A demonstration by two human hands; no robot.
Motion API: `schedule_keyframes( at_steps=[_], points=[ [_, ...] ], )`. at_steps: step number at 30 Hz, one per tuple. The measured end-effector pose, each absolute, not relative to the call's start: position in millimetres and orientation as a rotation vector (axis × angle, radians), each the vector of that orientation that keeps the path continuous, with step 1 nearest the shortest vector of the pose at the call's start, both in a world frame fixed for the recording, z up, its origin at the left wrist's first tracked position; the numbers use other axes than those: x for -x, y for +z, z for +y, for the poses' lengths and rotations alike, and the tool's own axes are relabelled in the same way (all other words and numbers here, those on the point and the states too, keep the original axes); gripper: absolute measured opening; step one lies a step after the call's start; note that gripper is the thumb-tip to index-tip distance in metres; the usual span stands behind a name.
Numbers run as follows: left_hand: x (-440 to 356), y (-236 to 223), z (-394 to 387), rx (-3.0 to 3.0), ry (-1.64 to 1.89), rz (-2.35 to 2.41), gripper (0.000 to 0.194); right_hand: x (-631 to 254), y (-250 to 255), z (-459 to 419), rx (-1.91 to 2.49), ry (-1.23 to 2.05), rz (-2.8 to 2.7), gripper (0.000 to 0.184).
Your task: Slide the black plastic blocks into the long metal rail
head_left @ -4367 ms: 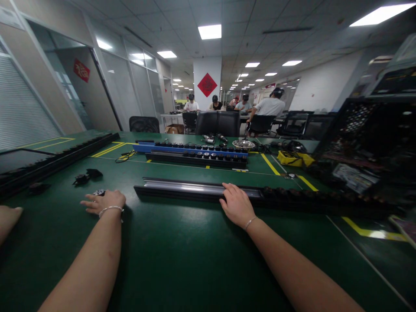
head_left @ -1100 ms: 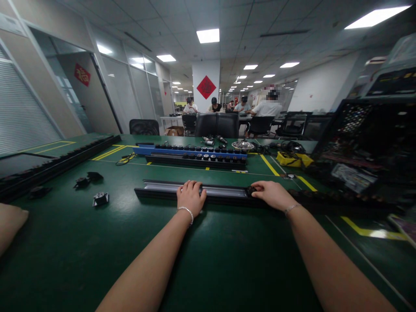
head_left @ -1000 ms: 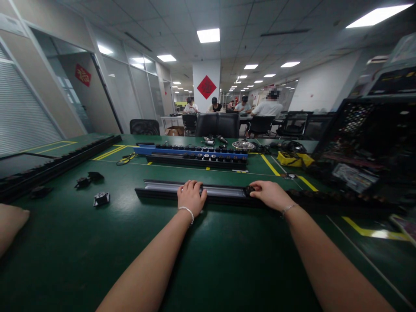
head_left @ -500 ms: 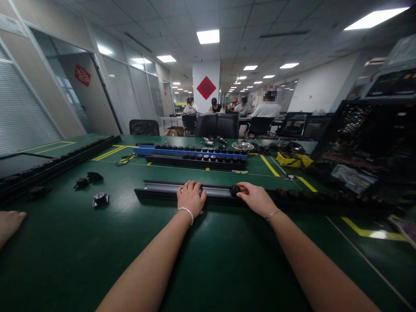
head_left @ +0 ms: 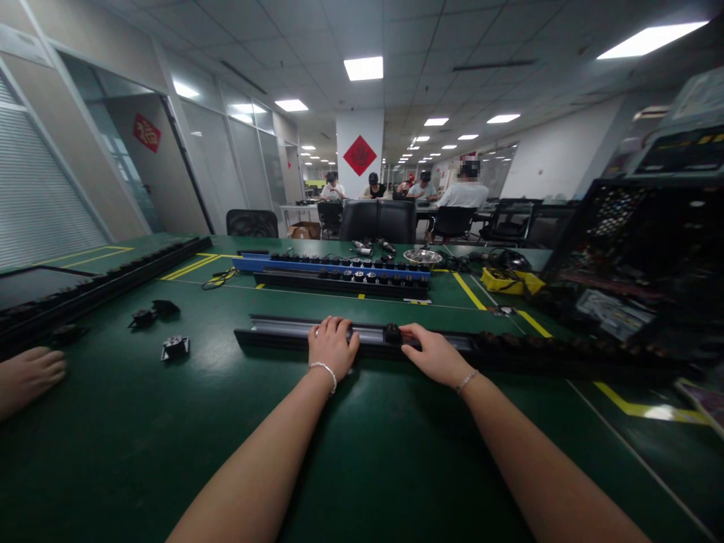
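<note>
A long black channel rail (head_left: 283, 340) with a pale inner strip lies across the green table in front of me. My left hand (head_left: 332, 347) is closed over the rail, fingers bent across its top. A dark part shows at the edge of those fingers, mostly hidden. Inside the channel sits a small black module (head_left: 391, 332), right of my left hand. My right hand (head_left: 437, 353) is just right of that module, thumb and forefinger apart over the rail. Several dark modules (head_left: 543, 344) line the rail's right end.
Loose modules (head_left: 175, 347) lie at left, near another person's hand (head_left: 31, 379). Behind stand a blue rail (head_left: 254, 263) and a black rail (head_left: 294, 280) with parts, a metal bowl (head_left: 422, 257) and a yellow tray (head_left: 512, 282). A dark open case (head_left: 633, 249) rises at right.
The black module has slid left along the channel. My right hand has moved left, and its fingers have come off the module. The other person's hand reaches farther in.
</note>
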State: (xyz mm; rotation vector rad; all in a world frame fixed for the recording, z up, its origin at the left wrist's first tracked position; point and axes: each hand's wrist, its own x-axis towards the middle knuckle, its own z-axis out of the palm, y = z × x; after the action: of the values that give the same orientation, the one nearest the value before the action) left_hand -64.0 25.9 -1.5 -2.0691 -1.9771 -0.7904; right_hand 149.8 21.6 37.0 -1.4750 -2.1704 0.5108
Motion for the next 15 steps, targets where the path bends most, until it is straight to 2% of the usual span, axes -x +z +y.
schedule_keyframes(
  at_steps=[8,12,15],
  points=[
    [65.5,-1.2,26.8,2.118,-0.873,-1.967,0.025,-148.4,33.3,22.3,1.415,0.349,-2.254,0.045],
    [64.4,0.0,23.5,2.337,-0.863,-1.751,0.02,-147.4,26.3,25.5,1.358,0.299,-2.317,0.051],
    [60.7,-0.4,19.5,2.493,-0.753,-1.564,0.024,-146.6,21.6,27.4,1.333,0.269,-2.355,0.055]
  ],
)
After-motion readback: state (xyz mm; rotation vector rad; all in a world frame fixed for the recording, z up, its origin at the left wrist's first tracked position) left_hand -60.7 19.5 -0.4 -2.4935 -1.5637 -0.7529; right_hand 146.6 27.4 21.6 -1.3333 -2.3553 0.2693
